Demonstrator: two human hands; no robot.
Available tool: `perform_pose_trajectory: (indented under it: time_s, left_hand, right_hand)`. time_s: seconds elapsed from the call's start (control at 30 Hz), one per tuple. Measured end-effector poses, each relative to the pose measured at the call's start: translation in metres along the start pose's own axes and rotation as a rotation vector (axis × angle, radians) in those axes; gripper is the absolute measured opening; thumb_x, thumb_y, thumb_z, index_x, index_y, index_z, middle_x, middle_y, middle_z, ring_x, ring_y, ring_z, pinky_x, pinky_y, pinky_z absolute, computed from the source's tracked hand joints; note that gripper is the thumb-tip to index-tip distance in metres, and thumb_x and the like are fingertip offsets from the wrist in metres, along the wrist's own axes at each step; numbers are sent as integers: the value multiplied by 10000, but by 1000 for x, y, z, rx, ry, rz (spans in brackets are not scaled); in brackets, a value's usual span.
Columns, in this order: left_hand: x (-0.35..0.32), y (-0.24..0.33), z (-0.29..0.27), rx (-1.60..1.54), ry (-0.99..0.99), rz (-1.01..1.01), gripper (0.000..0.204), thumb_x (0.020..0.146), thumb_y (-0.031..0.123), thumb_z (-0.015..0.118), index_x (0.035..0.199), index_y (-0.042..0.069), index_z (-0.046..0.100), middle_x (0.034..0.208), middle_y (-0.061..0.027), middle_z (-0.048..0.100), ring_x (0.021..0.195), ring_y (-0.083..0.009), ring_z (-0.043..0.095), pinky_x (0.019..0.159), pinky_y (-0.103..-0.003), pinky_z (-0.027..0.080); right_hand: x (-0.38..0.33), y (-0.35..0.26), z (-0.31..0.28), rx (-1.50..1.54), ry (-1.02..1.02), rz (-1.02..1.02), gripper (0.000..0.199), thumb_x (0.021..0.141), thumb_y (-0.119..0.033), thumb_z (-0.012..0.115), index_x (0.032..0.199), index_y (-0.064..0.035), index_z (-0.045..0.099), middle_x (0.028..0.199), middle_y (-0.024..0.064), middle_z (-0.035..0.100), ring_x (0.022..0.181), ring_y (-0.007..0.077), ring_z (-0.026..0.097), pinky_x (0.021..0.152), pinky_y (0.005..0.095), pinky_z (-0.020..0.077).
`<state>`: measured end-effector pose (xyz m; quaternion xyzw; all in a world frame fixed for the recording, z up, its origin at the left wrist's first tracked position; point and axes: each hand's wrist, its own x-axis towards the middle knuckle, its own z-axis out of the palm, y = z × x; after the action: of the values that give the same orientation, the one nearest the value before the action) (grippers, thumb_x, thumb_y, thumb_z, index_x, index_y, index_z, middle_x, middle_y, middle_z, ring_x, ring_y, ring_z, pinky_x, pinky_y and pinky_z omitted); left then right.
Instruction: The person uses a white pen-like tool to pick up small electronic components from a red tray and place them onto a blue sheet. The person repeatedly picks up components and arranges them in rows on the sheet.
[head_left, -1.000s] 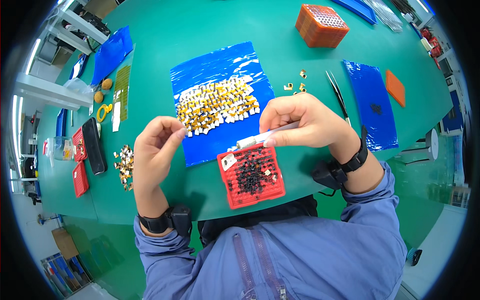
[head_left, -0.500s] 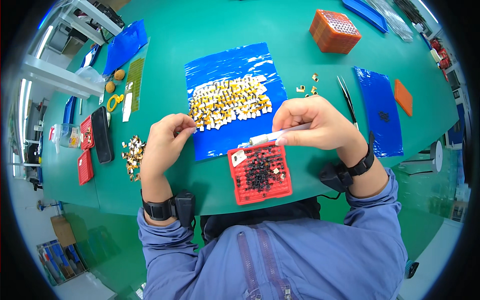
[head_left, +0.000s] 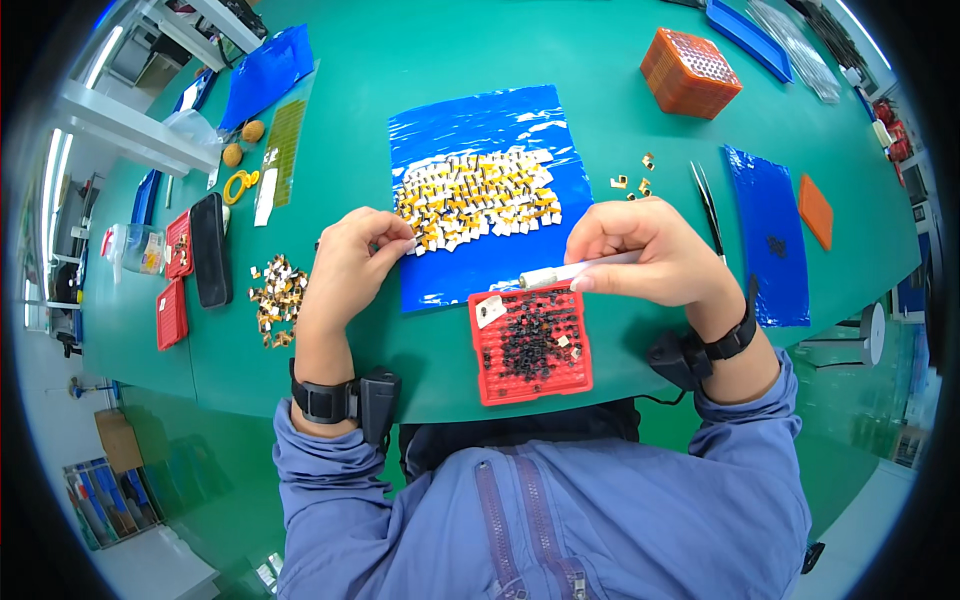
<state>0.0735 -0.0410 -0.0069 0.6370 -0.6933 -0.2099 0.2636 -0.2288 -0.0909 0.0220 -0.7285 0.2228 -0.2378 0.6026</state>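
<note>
Closest in, by the near edge of the green table (head_left: 470,50), a red tray (head_left: 540,395) strewn with tiny black parts (head_left: 528,340), with a pale scrap (head_left: 491,311) at its upper left corner. Just beyond, across the tray's far edge, a pen-like white tool (head_left: 547,275), pinched firmly between thumb and fingers of the right hand (head_left: 650,250) and pointing left. Out to the left, a loose heap (head_left: 277,300) of small gold and white bits.

Slightly farther, the left hand (head_left: 355,260), with thumb and forefinger brought together at the lower left corner of the white-and-yellow pieces (head_left: 480,195); too small to make out whether pinching one or only touching. All of these pieces in packed, uneven rows on a blue sheet (head_left: 430,288), beyond the tray.

Judging by the poses, in the middle of fine handwork on the corner piece, with the tool held ready. Calls next, most likely, for a light, steady left fingertip, to avoid nudging neighbouring pieces, and for careful aim with the tool's end.

Farther right, tweezers (head_left: 707,205), a second blue sheet (head_left: 765,190) and an orange slab (head_left: 815,212); farther left, yellow scissors (head_left: 238,186). Farthest, a stack of orange trays (head_left: 690,75) and a blue tray (head_left: 750,40).
</note>
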Motion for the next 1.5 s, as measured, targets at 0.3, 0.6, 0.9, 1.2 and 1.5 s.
perform_pose_trajectory:
  time_s: [0.3, 0.6, 0.9, 1.2, 1.5]
  left_hand:
    - [-7, -2, -25, -133, 290, -38, 87, 779, 54, 667, 855, 16, 644, 789, -57, 609, 685, -126, 580, 620, -255, 455]
    - [-72, -35, -75, 421, 110, -85, 148, 689, 40, 718, 816, 32, 642, 871, -76, 572, 878, -226, 554, 764, -328, 442]
    - [-78, -38, -63, 258, 75, -156, 149, 698, 87, 725, 796, 64, 616, 837, -66, 540, 849, -246, 516, 774, -349, 415]
    - [-75, -10, -52, -102, 228, -182, 81, 764, -4, 676, 794, 16, 604, 692, -19, 589, 631, -64, 550, 554, -215, 427]
    - [-53, 63, -22, -324, -101, 145, 131, 754, -70, 657, 873, -16, 658, 764, -82, 659, 701, -145, 643, 644, -246, 513]
  right_hand:
    - [-1, -1, 0, 30, 17, 46, 128, 804, -110, 702, 849, -36, 607, 639, -56, 535, 575, -3, 425, 486, 174, 294]
    - [-1, -7, 2, -47, -25, 33, 129, 794, -115, 705, 850, -44, 612, 647, -43, 553, 568, -1, 414, 478, 183, 279]
    - [0, -5, 1, 15, -28, 47, 135, 803, -113, 699, 864, -31, 612, 667, -38, 571, 605, 2, 472, 510, 171, 334]
    - [-3, -2, 3, -20, -18, 14, 130, 800, -102, 696, 864, -27, 612, 667, -35, 568, 601, 0, 459, 502, 176, 331]
    - [0, -10, 5, -134, -90, -30, 170, 775, -140, 715, 876, -40, 621, 628, -4, 550, 574, 63, 500, 518, 221, 384]
